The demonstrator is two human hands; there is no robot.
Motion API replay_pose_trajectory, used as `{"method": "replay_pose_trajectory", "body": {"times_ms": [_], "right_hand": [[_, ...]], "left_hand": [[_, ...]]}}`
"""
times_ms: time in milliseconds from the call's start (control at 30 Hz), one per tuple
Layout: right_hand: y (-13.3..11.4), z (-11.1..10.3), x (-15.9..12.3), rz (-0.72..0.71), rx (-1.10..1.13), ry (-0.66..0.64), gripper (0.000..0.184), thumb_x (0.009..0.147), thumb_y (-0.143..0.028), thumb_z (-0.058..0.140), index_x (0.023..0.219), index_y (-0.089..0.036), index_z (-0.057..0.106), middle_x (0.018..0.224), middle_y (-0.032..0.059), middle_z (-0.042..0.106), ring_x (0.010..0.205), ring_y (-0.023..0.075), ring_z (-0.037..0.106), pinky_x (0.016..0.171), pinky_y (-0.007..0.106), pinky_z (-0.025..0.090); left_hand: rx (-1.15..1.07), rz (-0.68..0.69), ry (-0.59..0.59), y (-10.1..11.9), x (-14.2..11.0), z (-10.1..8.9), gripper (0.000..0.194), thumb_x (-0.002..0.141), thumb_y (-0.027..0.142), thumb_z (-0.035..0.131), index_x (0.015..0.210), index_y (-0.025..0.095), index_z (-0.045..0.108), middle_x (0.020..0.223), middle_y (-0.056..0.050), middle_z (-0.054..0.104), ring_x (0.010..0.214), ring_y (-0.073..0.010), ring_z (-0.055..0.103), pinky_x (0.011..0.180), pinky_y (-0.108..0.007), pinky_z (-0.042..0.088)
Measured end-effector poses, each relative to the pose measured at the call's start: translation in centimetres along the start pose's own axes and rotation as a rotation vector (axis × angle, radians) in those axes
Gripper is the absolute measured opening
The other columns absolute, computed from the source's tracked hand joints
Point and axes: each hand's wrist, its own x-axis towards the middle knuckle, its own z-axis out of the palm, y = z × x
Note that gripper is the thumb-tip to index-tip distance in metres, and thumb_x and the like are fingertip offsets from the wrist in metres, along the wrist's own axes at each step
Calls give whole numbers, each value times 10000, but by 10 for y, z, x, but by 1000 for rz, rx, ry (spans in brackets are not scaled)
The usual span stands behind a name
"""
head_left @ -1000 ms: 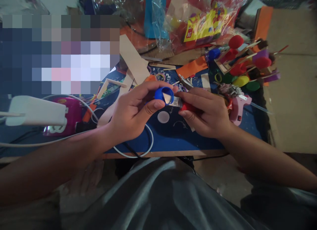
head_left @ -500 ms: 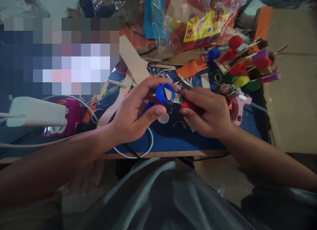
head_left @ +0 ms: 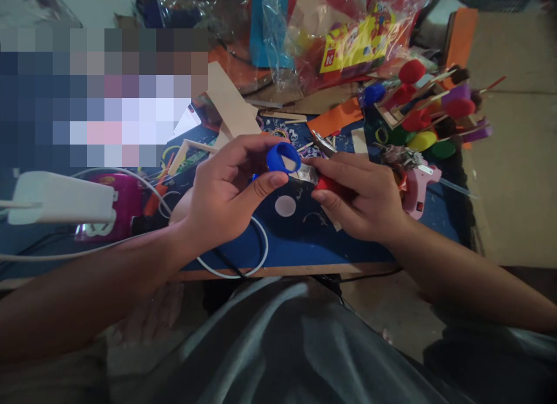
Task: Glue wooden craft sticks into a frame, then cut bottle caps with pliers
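My left hand (head_left: 232,186) is closed on a blue plastic bottle cap (head_left: 278,165), pinching it between thumb and fingers with its round opening tilted toward me. A pale triangular patch shows inside the ring; I cannot tell whether it is the blade's tip or something behind. In my right hand (head_left: 363,189) is a red-handled knife (head_left: 324,184). Its wide, shiny metal blade (head_left: 307,173) points left, right at the cap's edge. Below the cap lies a whitish round disc (head_left: 285,206) on the blue tabletop (head_left: 304,247). Another bit of blue shows behind my left fingers.
A pink glue gun (head_left: 418,189) lies right of my right hand, near a cluster of coloured caps and sticks (head_left: 426,108). Orange card (head_left: 335,118) and plastic bags lie farther back. A white charger (head_left: 61,198), a magenta socket block (head_left: 117,206) and a looped white cable (head_left: 266,250) occupy the left.
My left hand and the blue cap have shifted slightly left and up, uncovering more of the whitish disc. The right hand with the knife has moved a little left.
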Motion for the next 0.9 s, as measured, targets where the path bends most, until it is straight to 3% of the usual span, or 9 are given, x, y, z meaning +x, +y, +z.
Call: {"method": "replay_pose_trajectory", "body": {"times_ms": [367, 667, 900], "right_hand": [[0, 1, -1, 2, 8, 4, 425, 1147, -439, 710, 1473, -182, 799, 1029, 100, 832, 873, 231, 799, 767, 363, 683], [0, 2, -1, 17, 46, 13, 429, 1153, -438, 696, 1487, -187, 790, 1052, 97, 836, 896, 233, 801, 808, 374, 691], [0, 3, -1, 1, 34, 41, 406, 1148, -416, 703, 1468, -189, 809, 1000, 85, 809, 862, 225, 780, 768, 352, 669]], "left_hand": [[12, 34, -22, -2, -2, -2, 386, 1070, 359, 856, 1449, 319, 795, 1248, -3, 886, 1078, -173, 870, 943, -267, 740], [81, 38, -28, 7, -3, -3, 403, 1054, 392, 873, 1443, 322, 799, 1207, -4, 884, 1011, -185, 864, 873, -307, 758], [63, 3, -56, 7, -5, -4, 401, 1076, 371, 842, 1472, 338, 789, 1316, -17, 876, 1135, -223, 876, 969, -353, 767]]}}
